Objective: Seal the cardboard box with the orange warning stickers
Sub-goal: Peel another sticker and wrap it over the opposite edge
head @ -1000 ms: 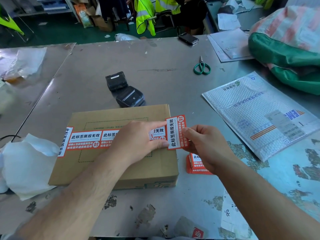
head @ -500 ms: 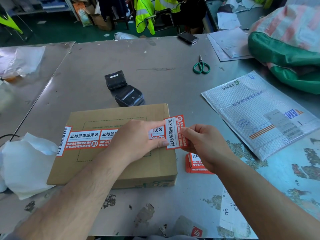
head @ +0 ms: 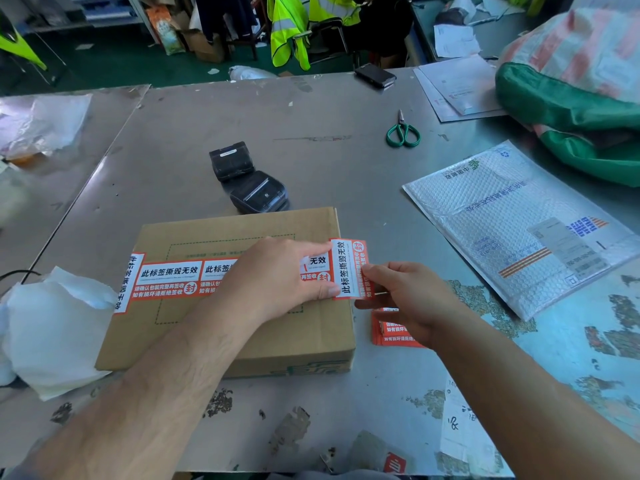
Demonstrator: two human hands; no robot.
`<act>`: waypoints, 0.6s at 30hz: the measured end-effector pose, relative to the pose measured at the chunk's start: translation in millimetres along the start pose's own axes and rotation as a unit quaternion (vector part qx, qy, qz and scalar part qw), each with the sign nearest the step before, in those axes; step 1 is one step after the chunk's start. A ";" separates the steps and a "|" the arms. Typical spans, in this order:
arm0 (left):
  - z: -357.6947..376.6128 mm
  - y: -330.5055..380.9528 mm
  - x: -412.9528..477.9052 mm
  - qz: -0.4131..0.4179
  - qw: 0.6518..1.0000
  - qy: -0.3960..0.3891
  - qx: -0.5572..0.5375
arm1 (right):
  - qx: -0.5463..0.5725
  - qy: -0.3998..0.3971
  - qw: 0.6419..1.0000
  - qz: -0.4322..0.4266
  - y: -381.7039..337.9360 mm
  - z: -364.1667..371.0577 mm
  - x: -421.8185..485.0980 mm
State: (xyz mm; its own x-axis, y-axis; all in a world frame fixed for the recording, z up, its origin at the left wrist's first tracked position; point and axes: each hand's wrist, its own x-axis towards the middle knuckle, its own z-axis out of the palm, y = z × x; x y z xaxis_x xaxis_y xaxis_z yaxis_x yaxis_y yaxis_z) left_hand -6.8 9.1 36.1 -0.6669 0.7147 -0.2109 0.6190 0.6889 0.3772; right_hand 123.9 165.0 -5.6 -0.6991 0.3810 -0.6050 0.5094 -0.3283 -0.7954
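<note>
A flat cardboard box (head: 242,334) lies on the metal table in front of me. Orange and white warning stickers (head: 169,277) run in a row across its lid, and one more folds over its left edge. My left hand (head: 277,275) lies flat on the row near the box's right edge, fingertips touching another orange sticker (head: 348,268). That sticker stands crosswise at the right edge, its right side pinched by my right hand (head: 408,299). A stack of spare orange stickers (head: 388,332) lies on the table, partly hidden under my right hand.
Two black label printers (head: 258,192) sit just behind the box. Green-handled scissors (head: 403,133) lie further back right. A bubble mailer (head: 519,223) lies at the right, a green and striped sack (head: 571,98) beyond it. Crumpled white paper (head: 45,327) touches the box's left side.
Both hands and the crosswise sticker stay almost in place at the box's right edge. Only the view has shifted slightly.
</note>
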 end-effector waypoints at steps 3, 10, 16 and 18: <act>-0.8 1.7 0.5 -0.003 1.000 0.001 0.002 | 0.003 -0.018 1.000 0.015 6.4 -2.1 8.5; -2.3 2.3 0.3 -0.002 1.000 0.000 0.005 | 0.020 -0.067 0.997 0.038 17.6 5.0 18.6; -2.0 3.6 -1.8 -0.010 1.000 -0.003 -0.009 | 0.025 -0.067 0.997 0.011 23.7 12.5 22.2; -3.0 5.0 -1.1 -0.010 1.000 -0.005 -0.007 | 0.015 -0.057 0.998 -0.005 24.0 13.5 22.8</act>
State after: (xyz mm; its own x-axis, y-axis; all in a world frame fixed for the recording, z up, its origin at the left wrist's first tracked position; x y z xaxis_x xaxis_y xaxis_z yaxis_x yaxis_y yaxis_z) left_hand -4.2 11.5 40.9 -0.6755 0.7013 -0.2277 0.5991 0.7021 0.3849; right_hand 113.4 154.1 -38.0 -0.7576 0.2847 -0.5874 0.4880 -0.3506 -0.7994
